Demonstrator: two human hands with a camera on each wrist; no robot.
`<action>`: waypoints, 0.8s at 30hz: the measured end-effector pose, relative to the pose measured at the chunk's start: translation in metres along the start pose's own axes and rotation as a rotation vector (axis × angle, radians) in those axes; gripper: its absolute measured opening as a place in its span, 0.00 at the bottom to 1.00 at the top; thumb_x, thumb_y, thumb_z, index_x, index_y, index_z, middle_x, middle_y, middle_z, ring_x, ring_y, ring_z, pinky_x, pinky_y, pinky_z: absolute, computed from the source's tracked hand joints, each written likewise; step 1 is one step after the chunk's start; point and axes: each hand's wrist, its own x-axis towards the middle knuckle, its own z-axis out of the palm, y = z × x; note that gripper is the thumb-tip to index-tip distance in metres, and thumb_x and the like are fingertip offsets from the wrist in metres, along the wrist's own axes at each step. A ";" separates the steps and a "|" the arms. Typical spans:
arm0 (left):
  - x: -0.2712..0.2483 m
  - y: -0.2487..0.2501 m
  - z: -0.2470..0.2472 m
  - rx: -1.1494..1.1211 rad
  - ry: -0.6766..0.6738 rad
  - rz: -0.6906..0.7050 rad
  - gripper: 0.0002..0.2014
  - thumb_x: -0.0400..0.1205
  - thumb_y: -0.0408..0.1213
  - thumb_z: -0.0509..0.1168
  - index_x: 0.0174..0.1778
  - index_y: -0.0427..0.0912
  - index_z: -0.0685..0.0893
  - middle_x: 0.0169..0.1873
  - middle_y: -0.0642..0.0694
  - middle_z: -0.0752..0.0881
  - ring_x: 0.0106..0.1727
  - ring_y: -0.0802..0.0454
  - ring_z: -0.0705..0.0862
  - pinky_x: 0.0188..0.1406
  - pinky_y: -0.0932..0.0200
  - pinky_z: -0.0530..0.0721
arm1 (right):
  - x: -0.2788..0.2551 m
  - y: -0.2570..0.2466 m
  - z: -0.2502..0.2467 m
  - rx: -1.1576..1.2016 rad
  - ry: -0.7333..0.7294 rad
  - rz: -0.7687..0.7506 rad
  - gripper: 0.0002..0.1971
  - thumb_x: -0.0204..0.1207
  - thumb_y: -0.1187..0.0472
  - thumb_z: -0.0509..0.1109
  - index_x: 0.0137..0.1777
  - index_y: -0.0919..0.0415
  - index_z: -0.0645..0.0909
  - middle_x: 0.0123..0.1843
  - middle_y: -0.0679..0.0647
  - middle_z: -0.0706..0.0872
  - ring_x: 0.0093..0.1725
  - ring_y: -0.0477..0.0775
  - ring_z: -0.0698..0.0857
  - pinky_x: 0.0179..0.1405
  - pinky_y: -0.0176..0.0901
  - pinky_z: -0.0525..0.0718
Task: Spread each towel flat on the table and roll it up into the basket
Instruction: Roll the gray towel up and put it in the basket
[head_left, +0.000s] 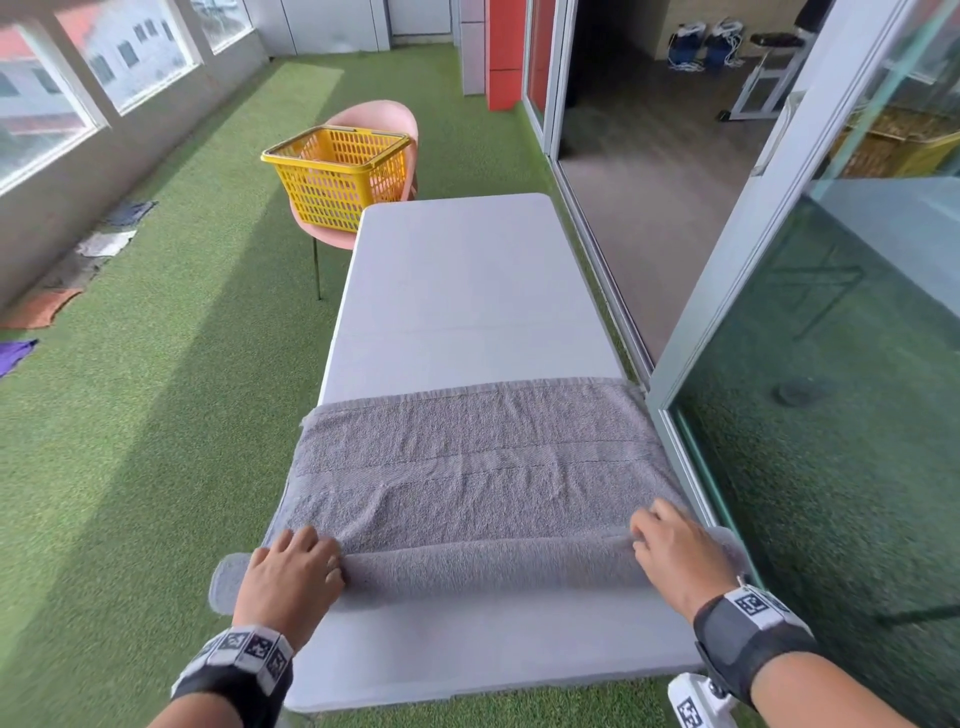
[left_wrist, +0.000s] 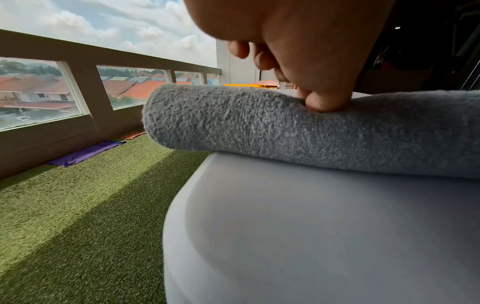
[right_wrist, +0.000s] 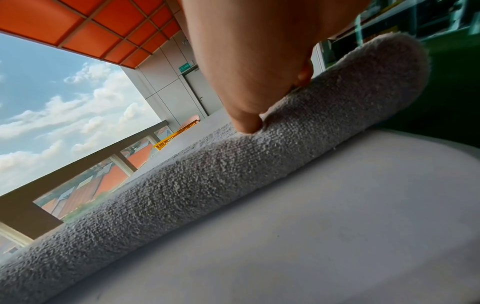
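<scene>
A grey towel (head_left: 478, 457) lies across the near half of the white table (head_left: 457, 280), its near edge wound into a roll (head_left: 483, 566) whose ends overhang both table sides. My left hand (head_left: 296, 566) grips the roll near its left end, with the fingers curled over the top. My right hand (head_left: 670, 545) grips it near the right end. In the left wrist view the thumb (left_wrist: 322, 102) presses into the roll (left_wrist: 259, 123). The right wrist view shows the thumb (right_wrist: 246, 123) dug into the roll (right_wrist: 207, 185). The yellow basket (head_left: 337, 176) sits on a pink chair (head_left: 384, 117) beyond the table's far left corner.
Other towels lie on the green turf along the left wall: purple (head_left: 15, 353), orange (head_left: 41, 306) and white (head_left: 106, 243). A glass sliding door (head_left: 779, 234) runs close along the table's right side. The far half of the table is bare.
</scene>
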 end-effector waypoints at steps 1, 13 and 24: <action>0.002 -0.001 0.002 -0.051 0.012 0.008 0.06 0.72 0.51 0.68 0.41 0.56 0.82 0.40 0.54 0.79 0.43 0.48 0.82 0.39 0.49 0.81 | 0.000 0.001 0.000 0.012 0.002 0.010 0.03 0.81 0.57 0.66 0.46 0.53 0.75 0.47 0.49 0.75 0.46 0.57 0.81 0.38 0.50 0.77; -0.002 -0.003 0.001 -0.077 -0.005 0.090 0.16 0.66 0.48 0.67 0.49 0.58 0.88 0.47 0.61 0.86 0.51 0.51 0.85 0.51 0.49 0.85 | 0.000 -0.003 -0.002 -0.074 -0.142 -0.058 0.21 0.72 0.54 0.65 0.67 0.49 0.81 0.64 0.42 0.81 0.67 0.50 0.72 0.68 0.49 0.74; 0.000 -0.005 -0.001 -0.012 -0.139 0.131 0.15 0.70 0.57 0.57 0.32 0.54 0.85 0.40 0.63 0.81 0.48 0.55 0.77 0.57 0.54 0.81 | 0.003 -0.006 -0.008 -0.077 -0.281 0.011 0.09 0.72 0.53 0.62 0.32 0.53 0.72 0.45 0.45 0.80 0.64 0.54 0.75 0.62 0.50 0.77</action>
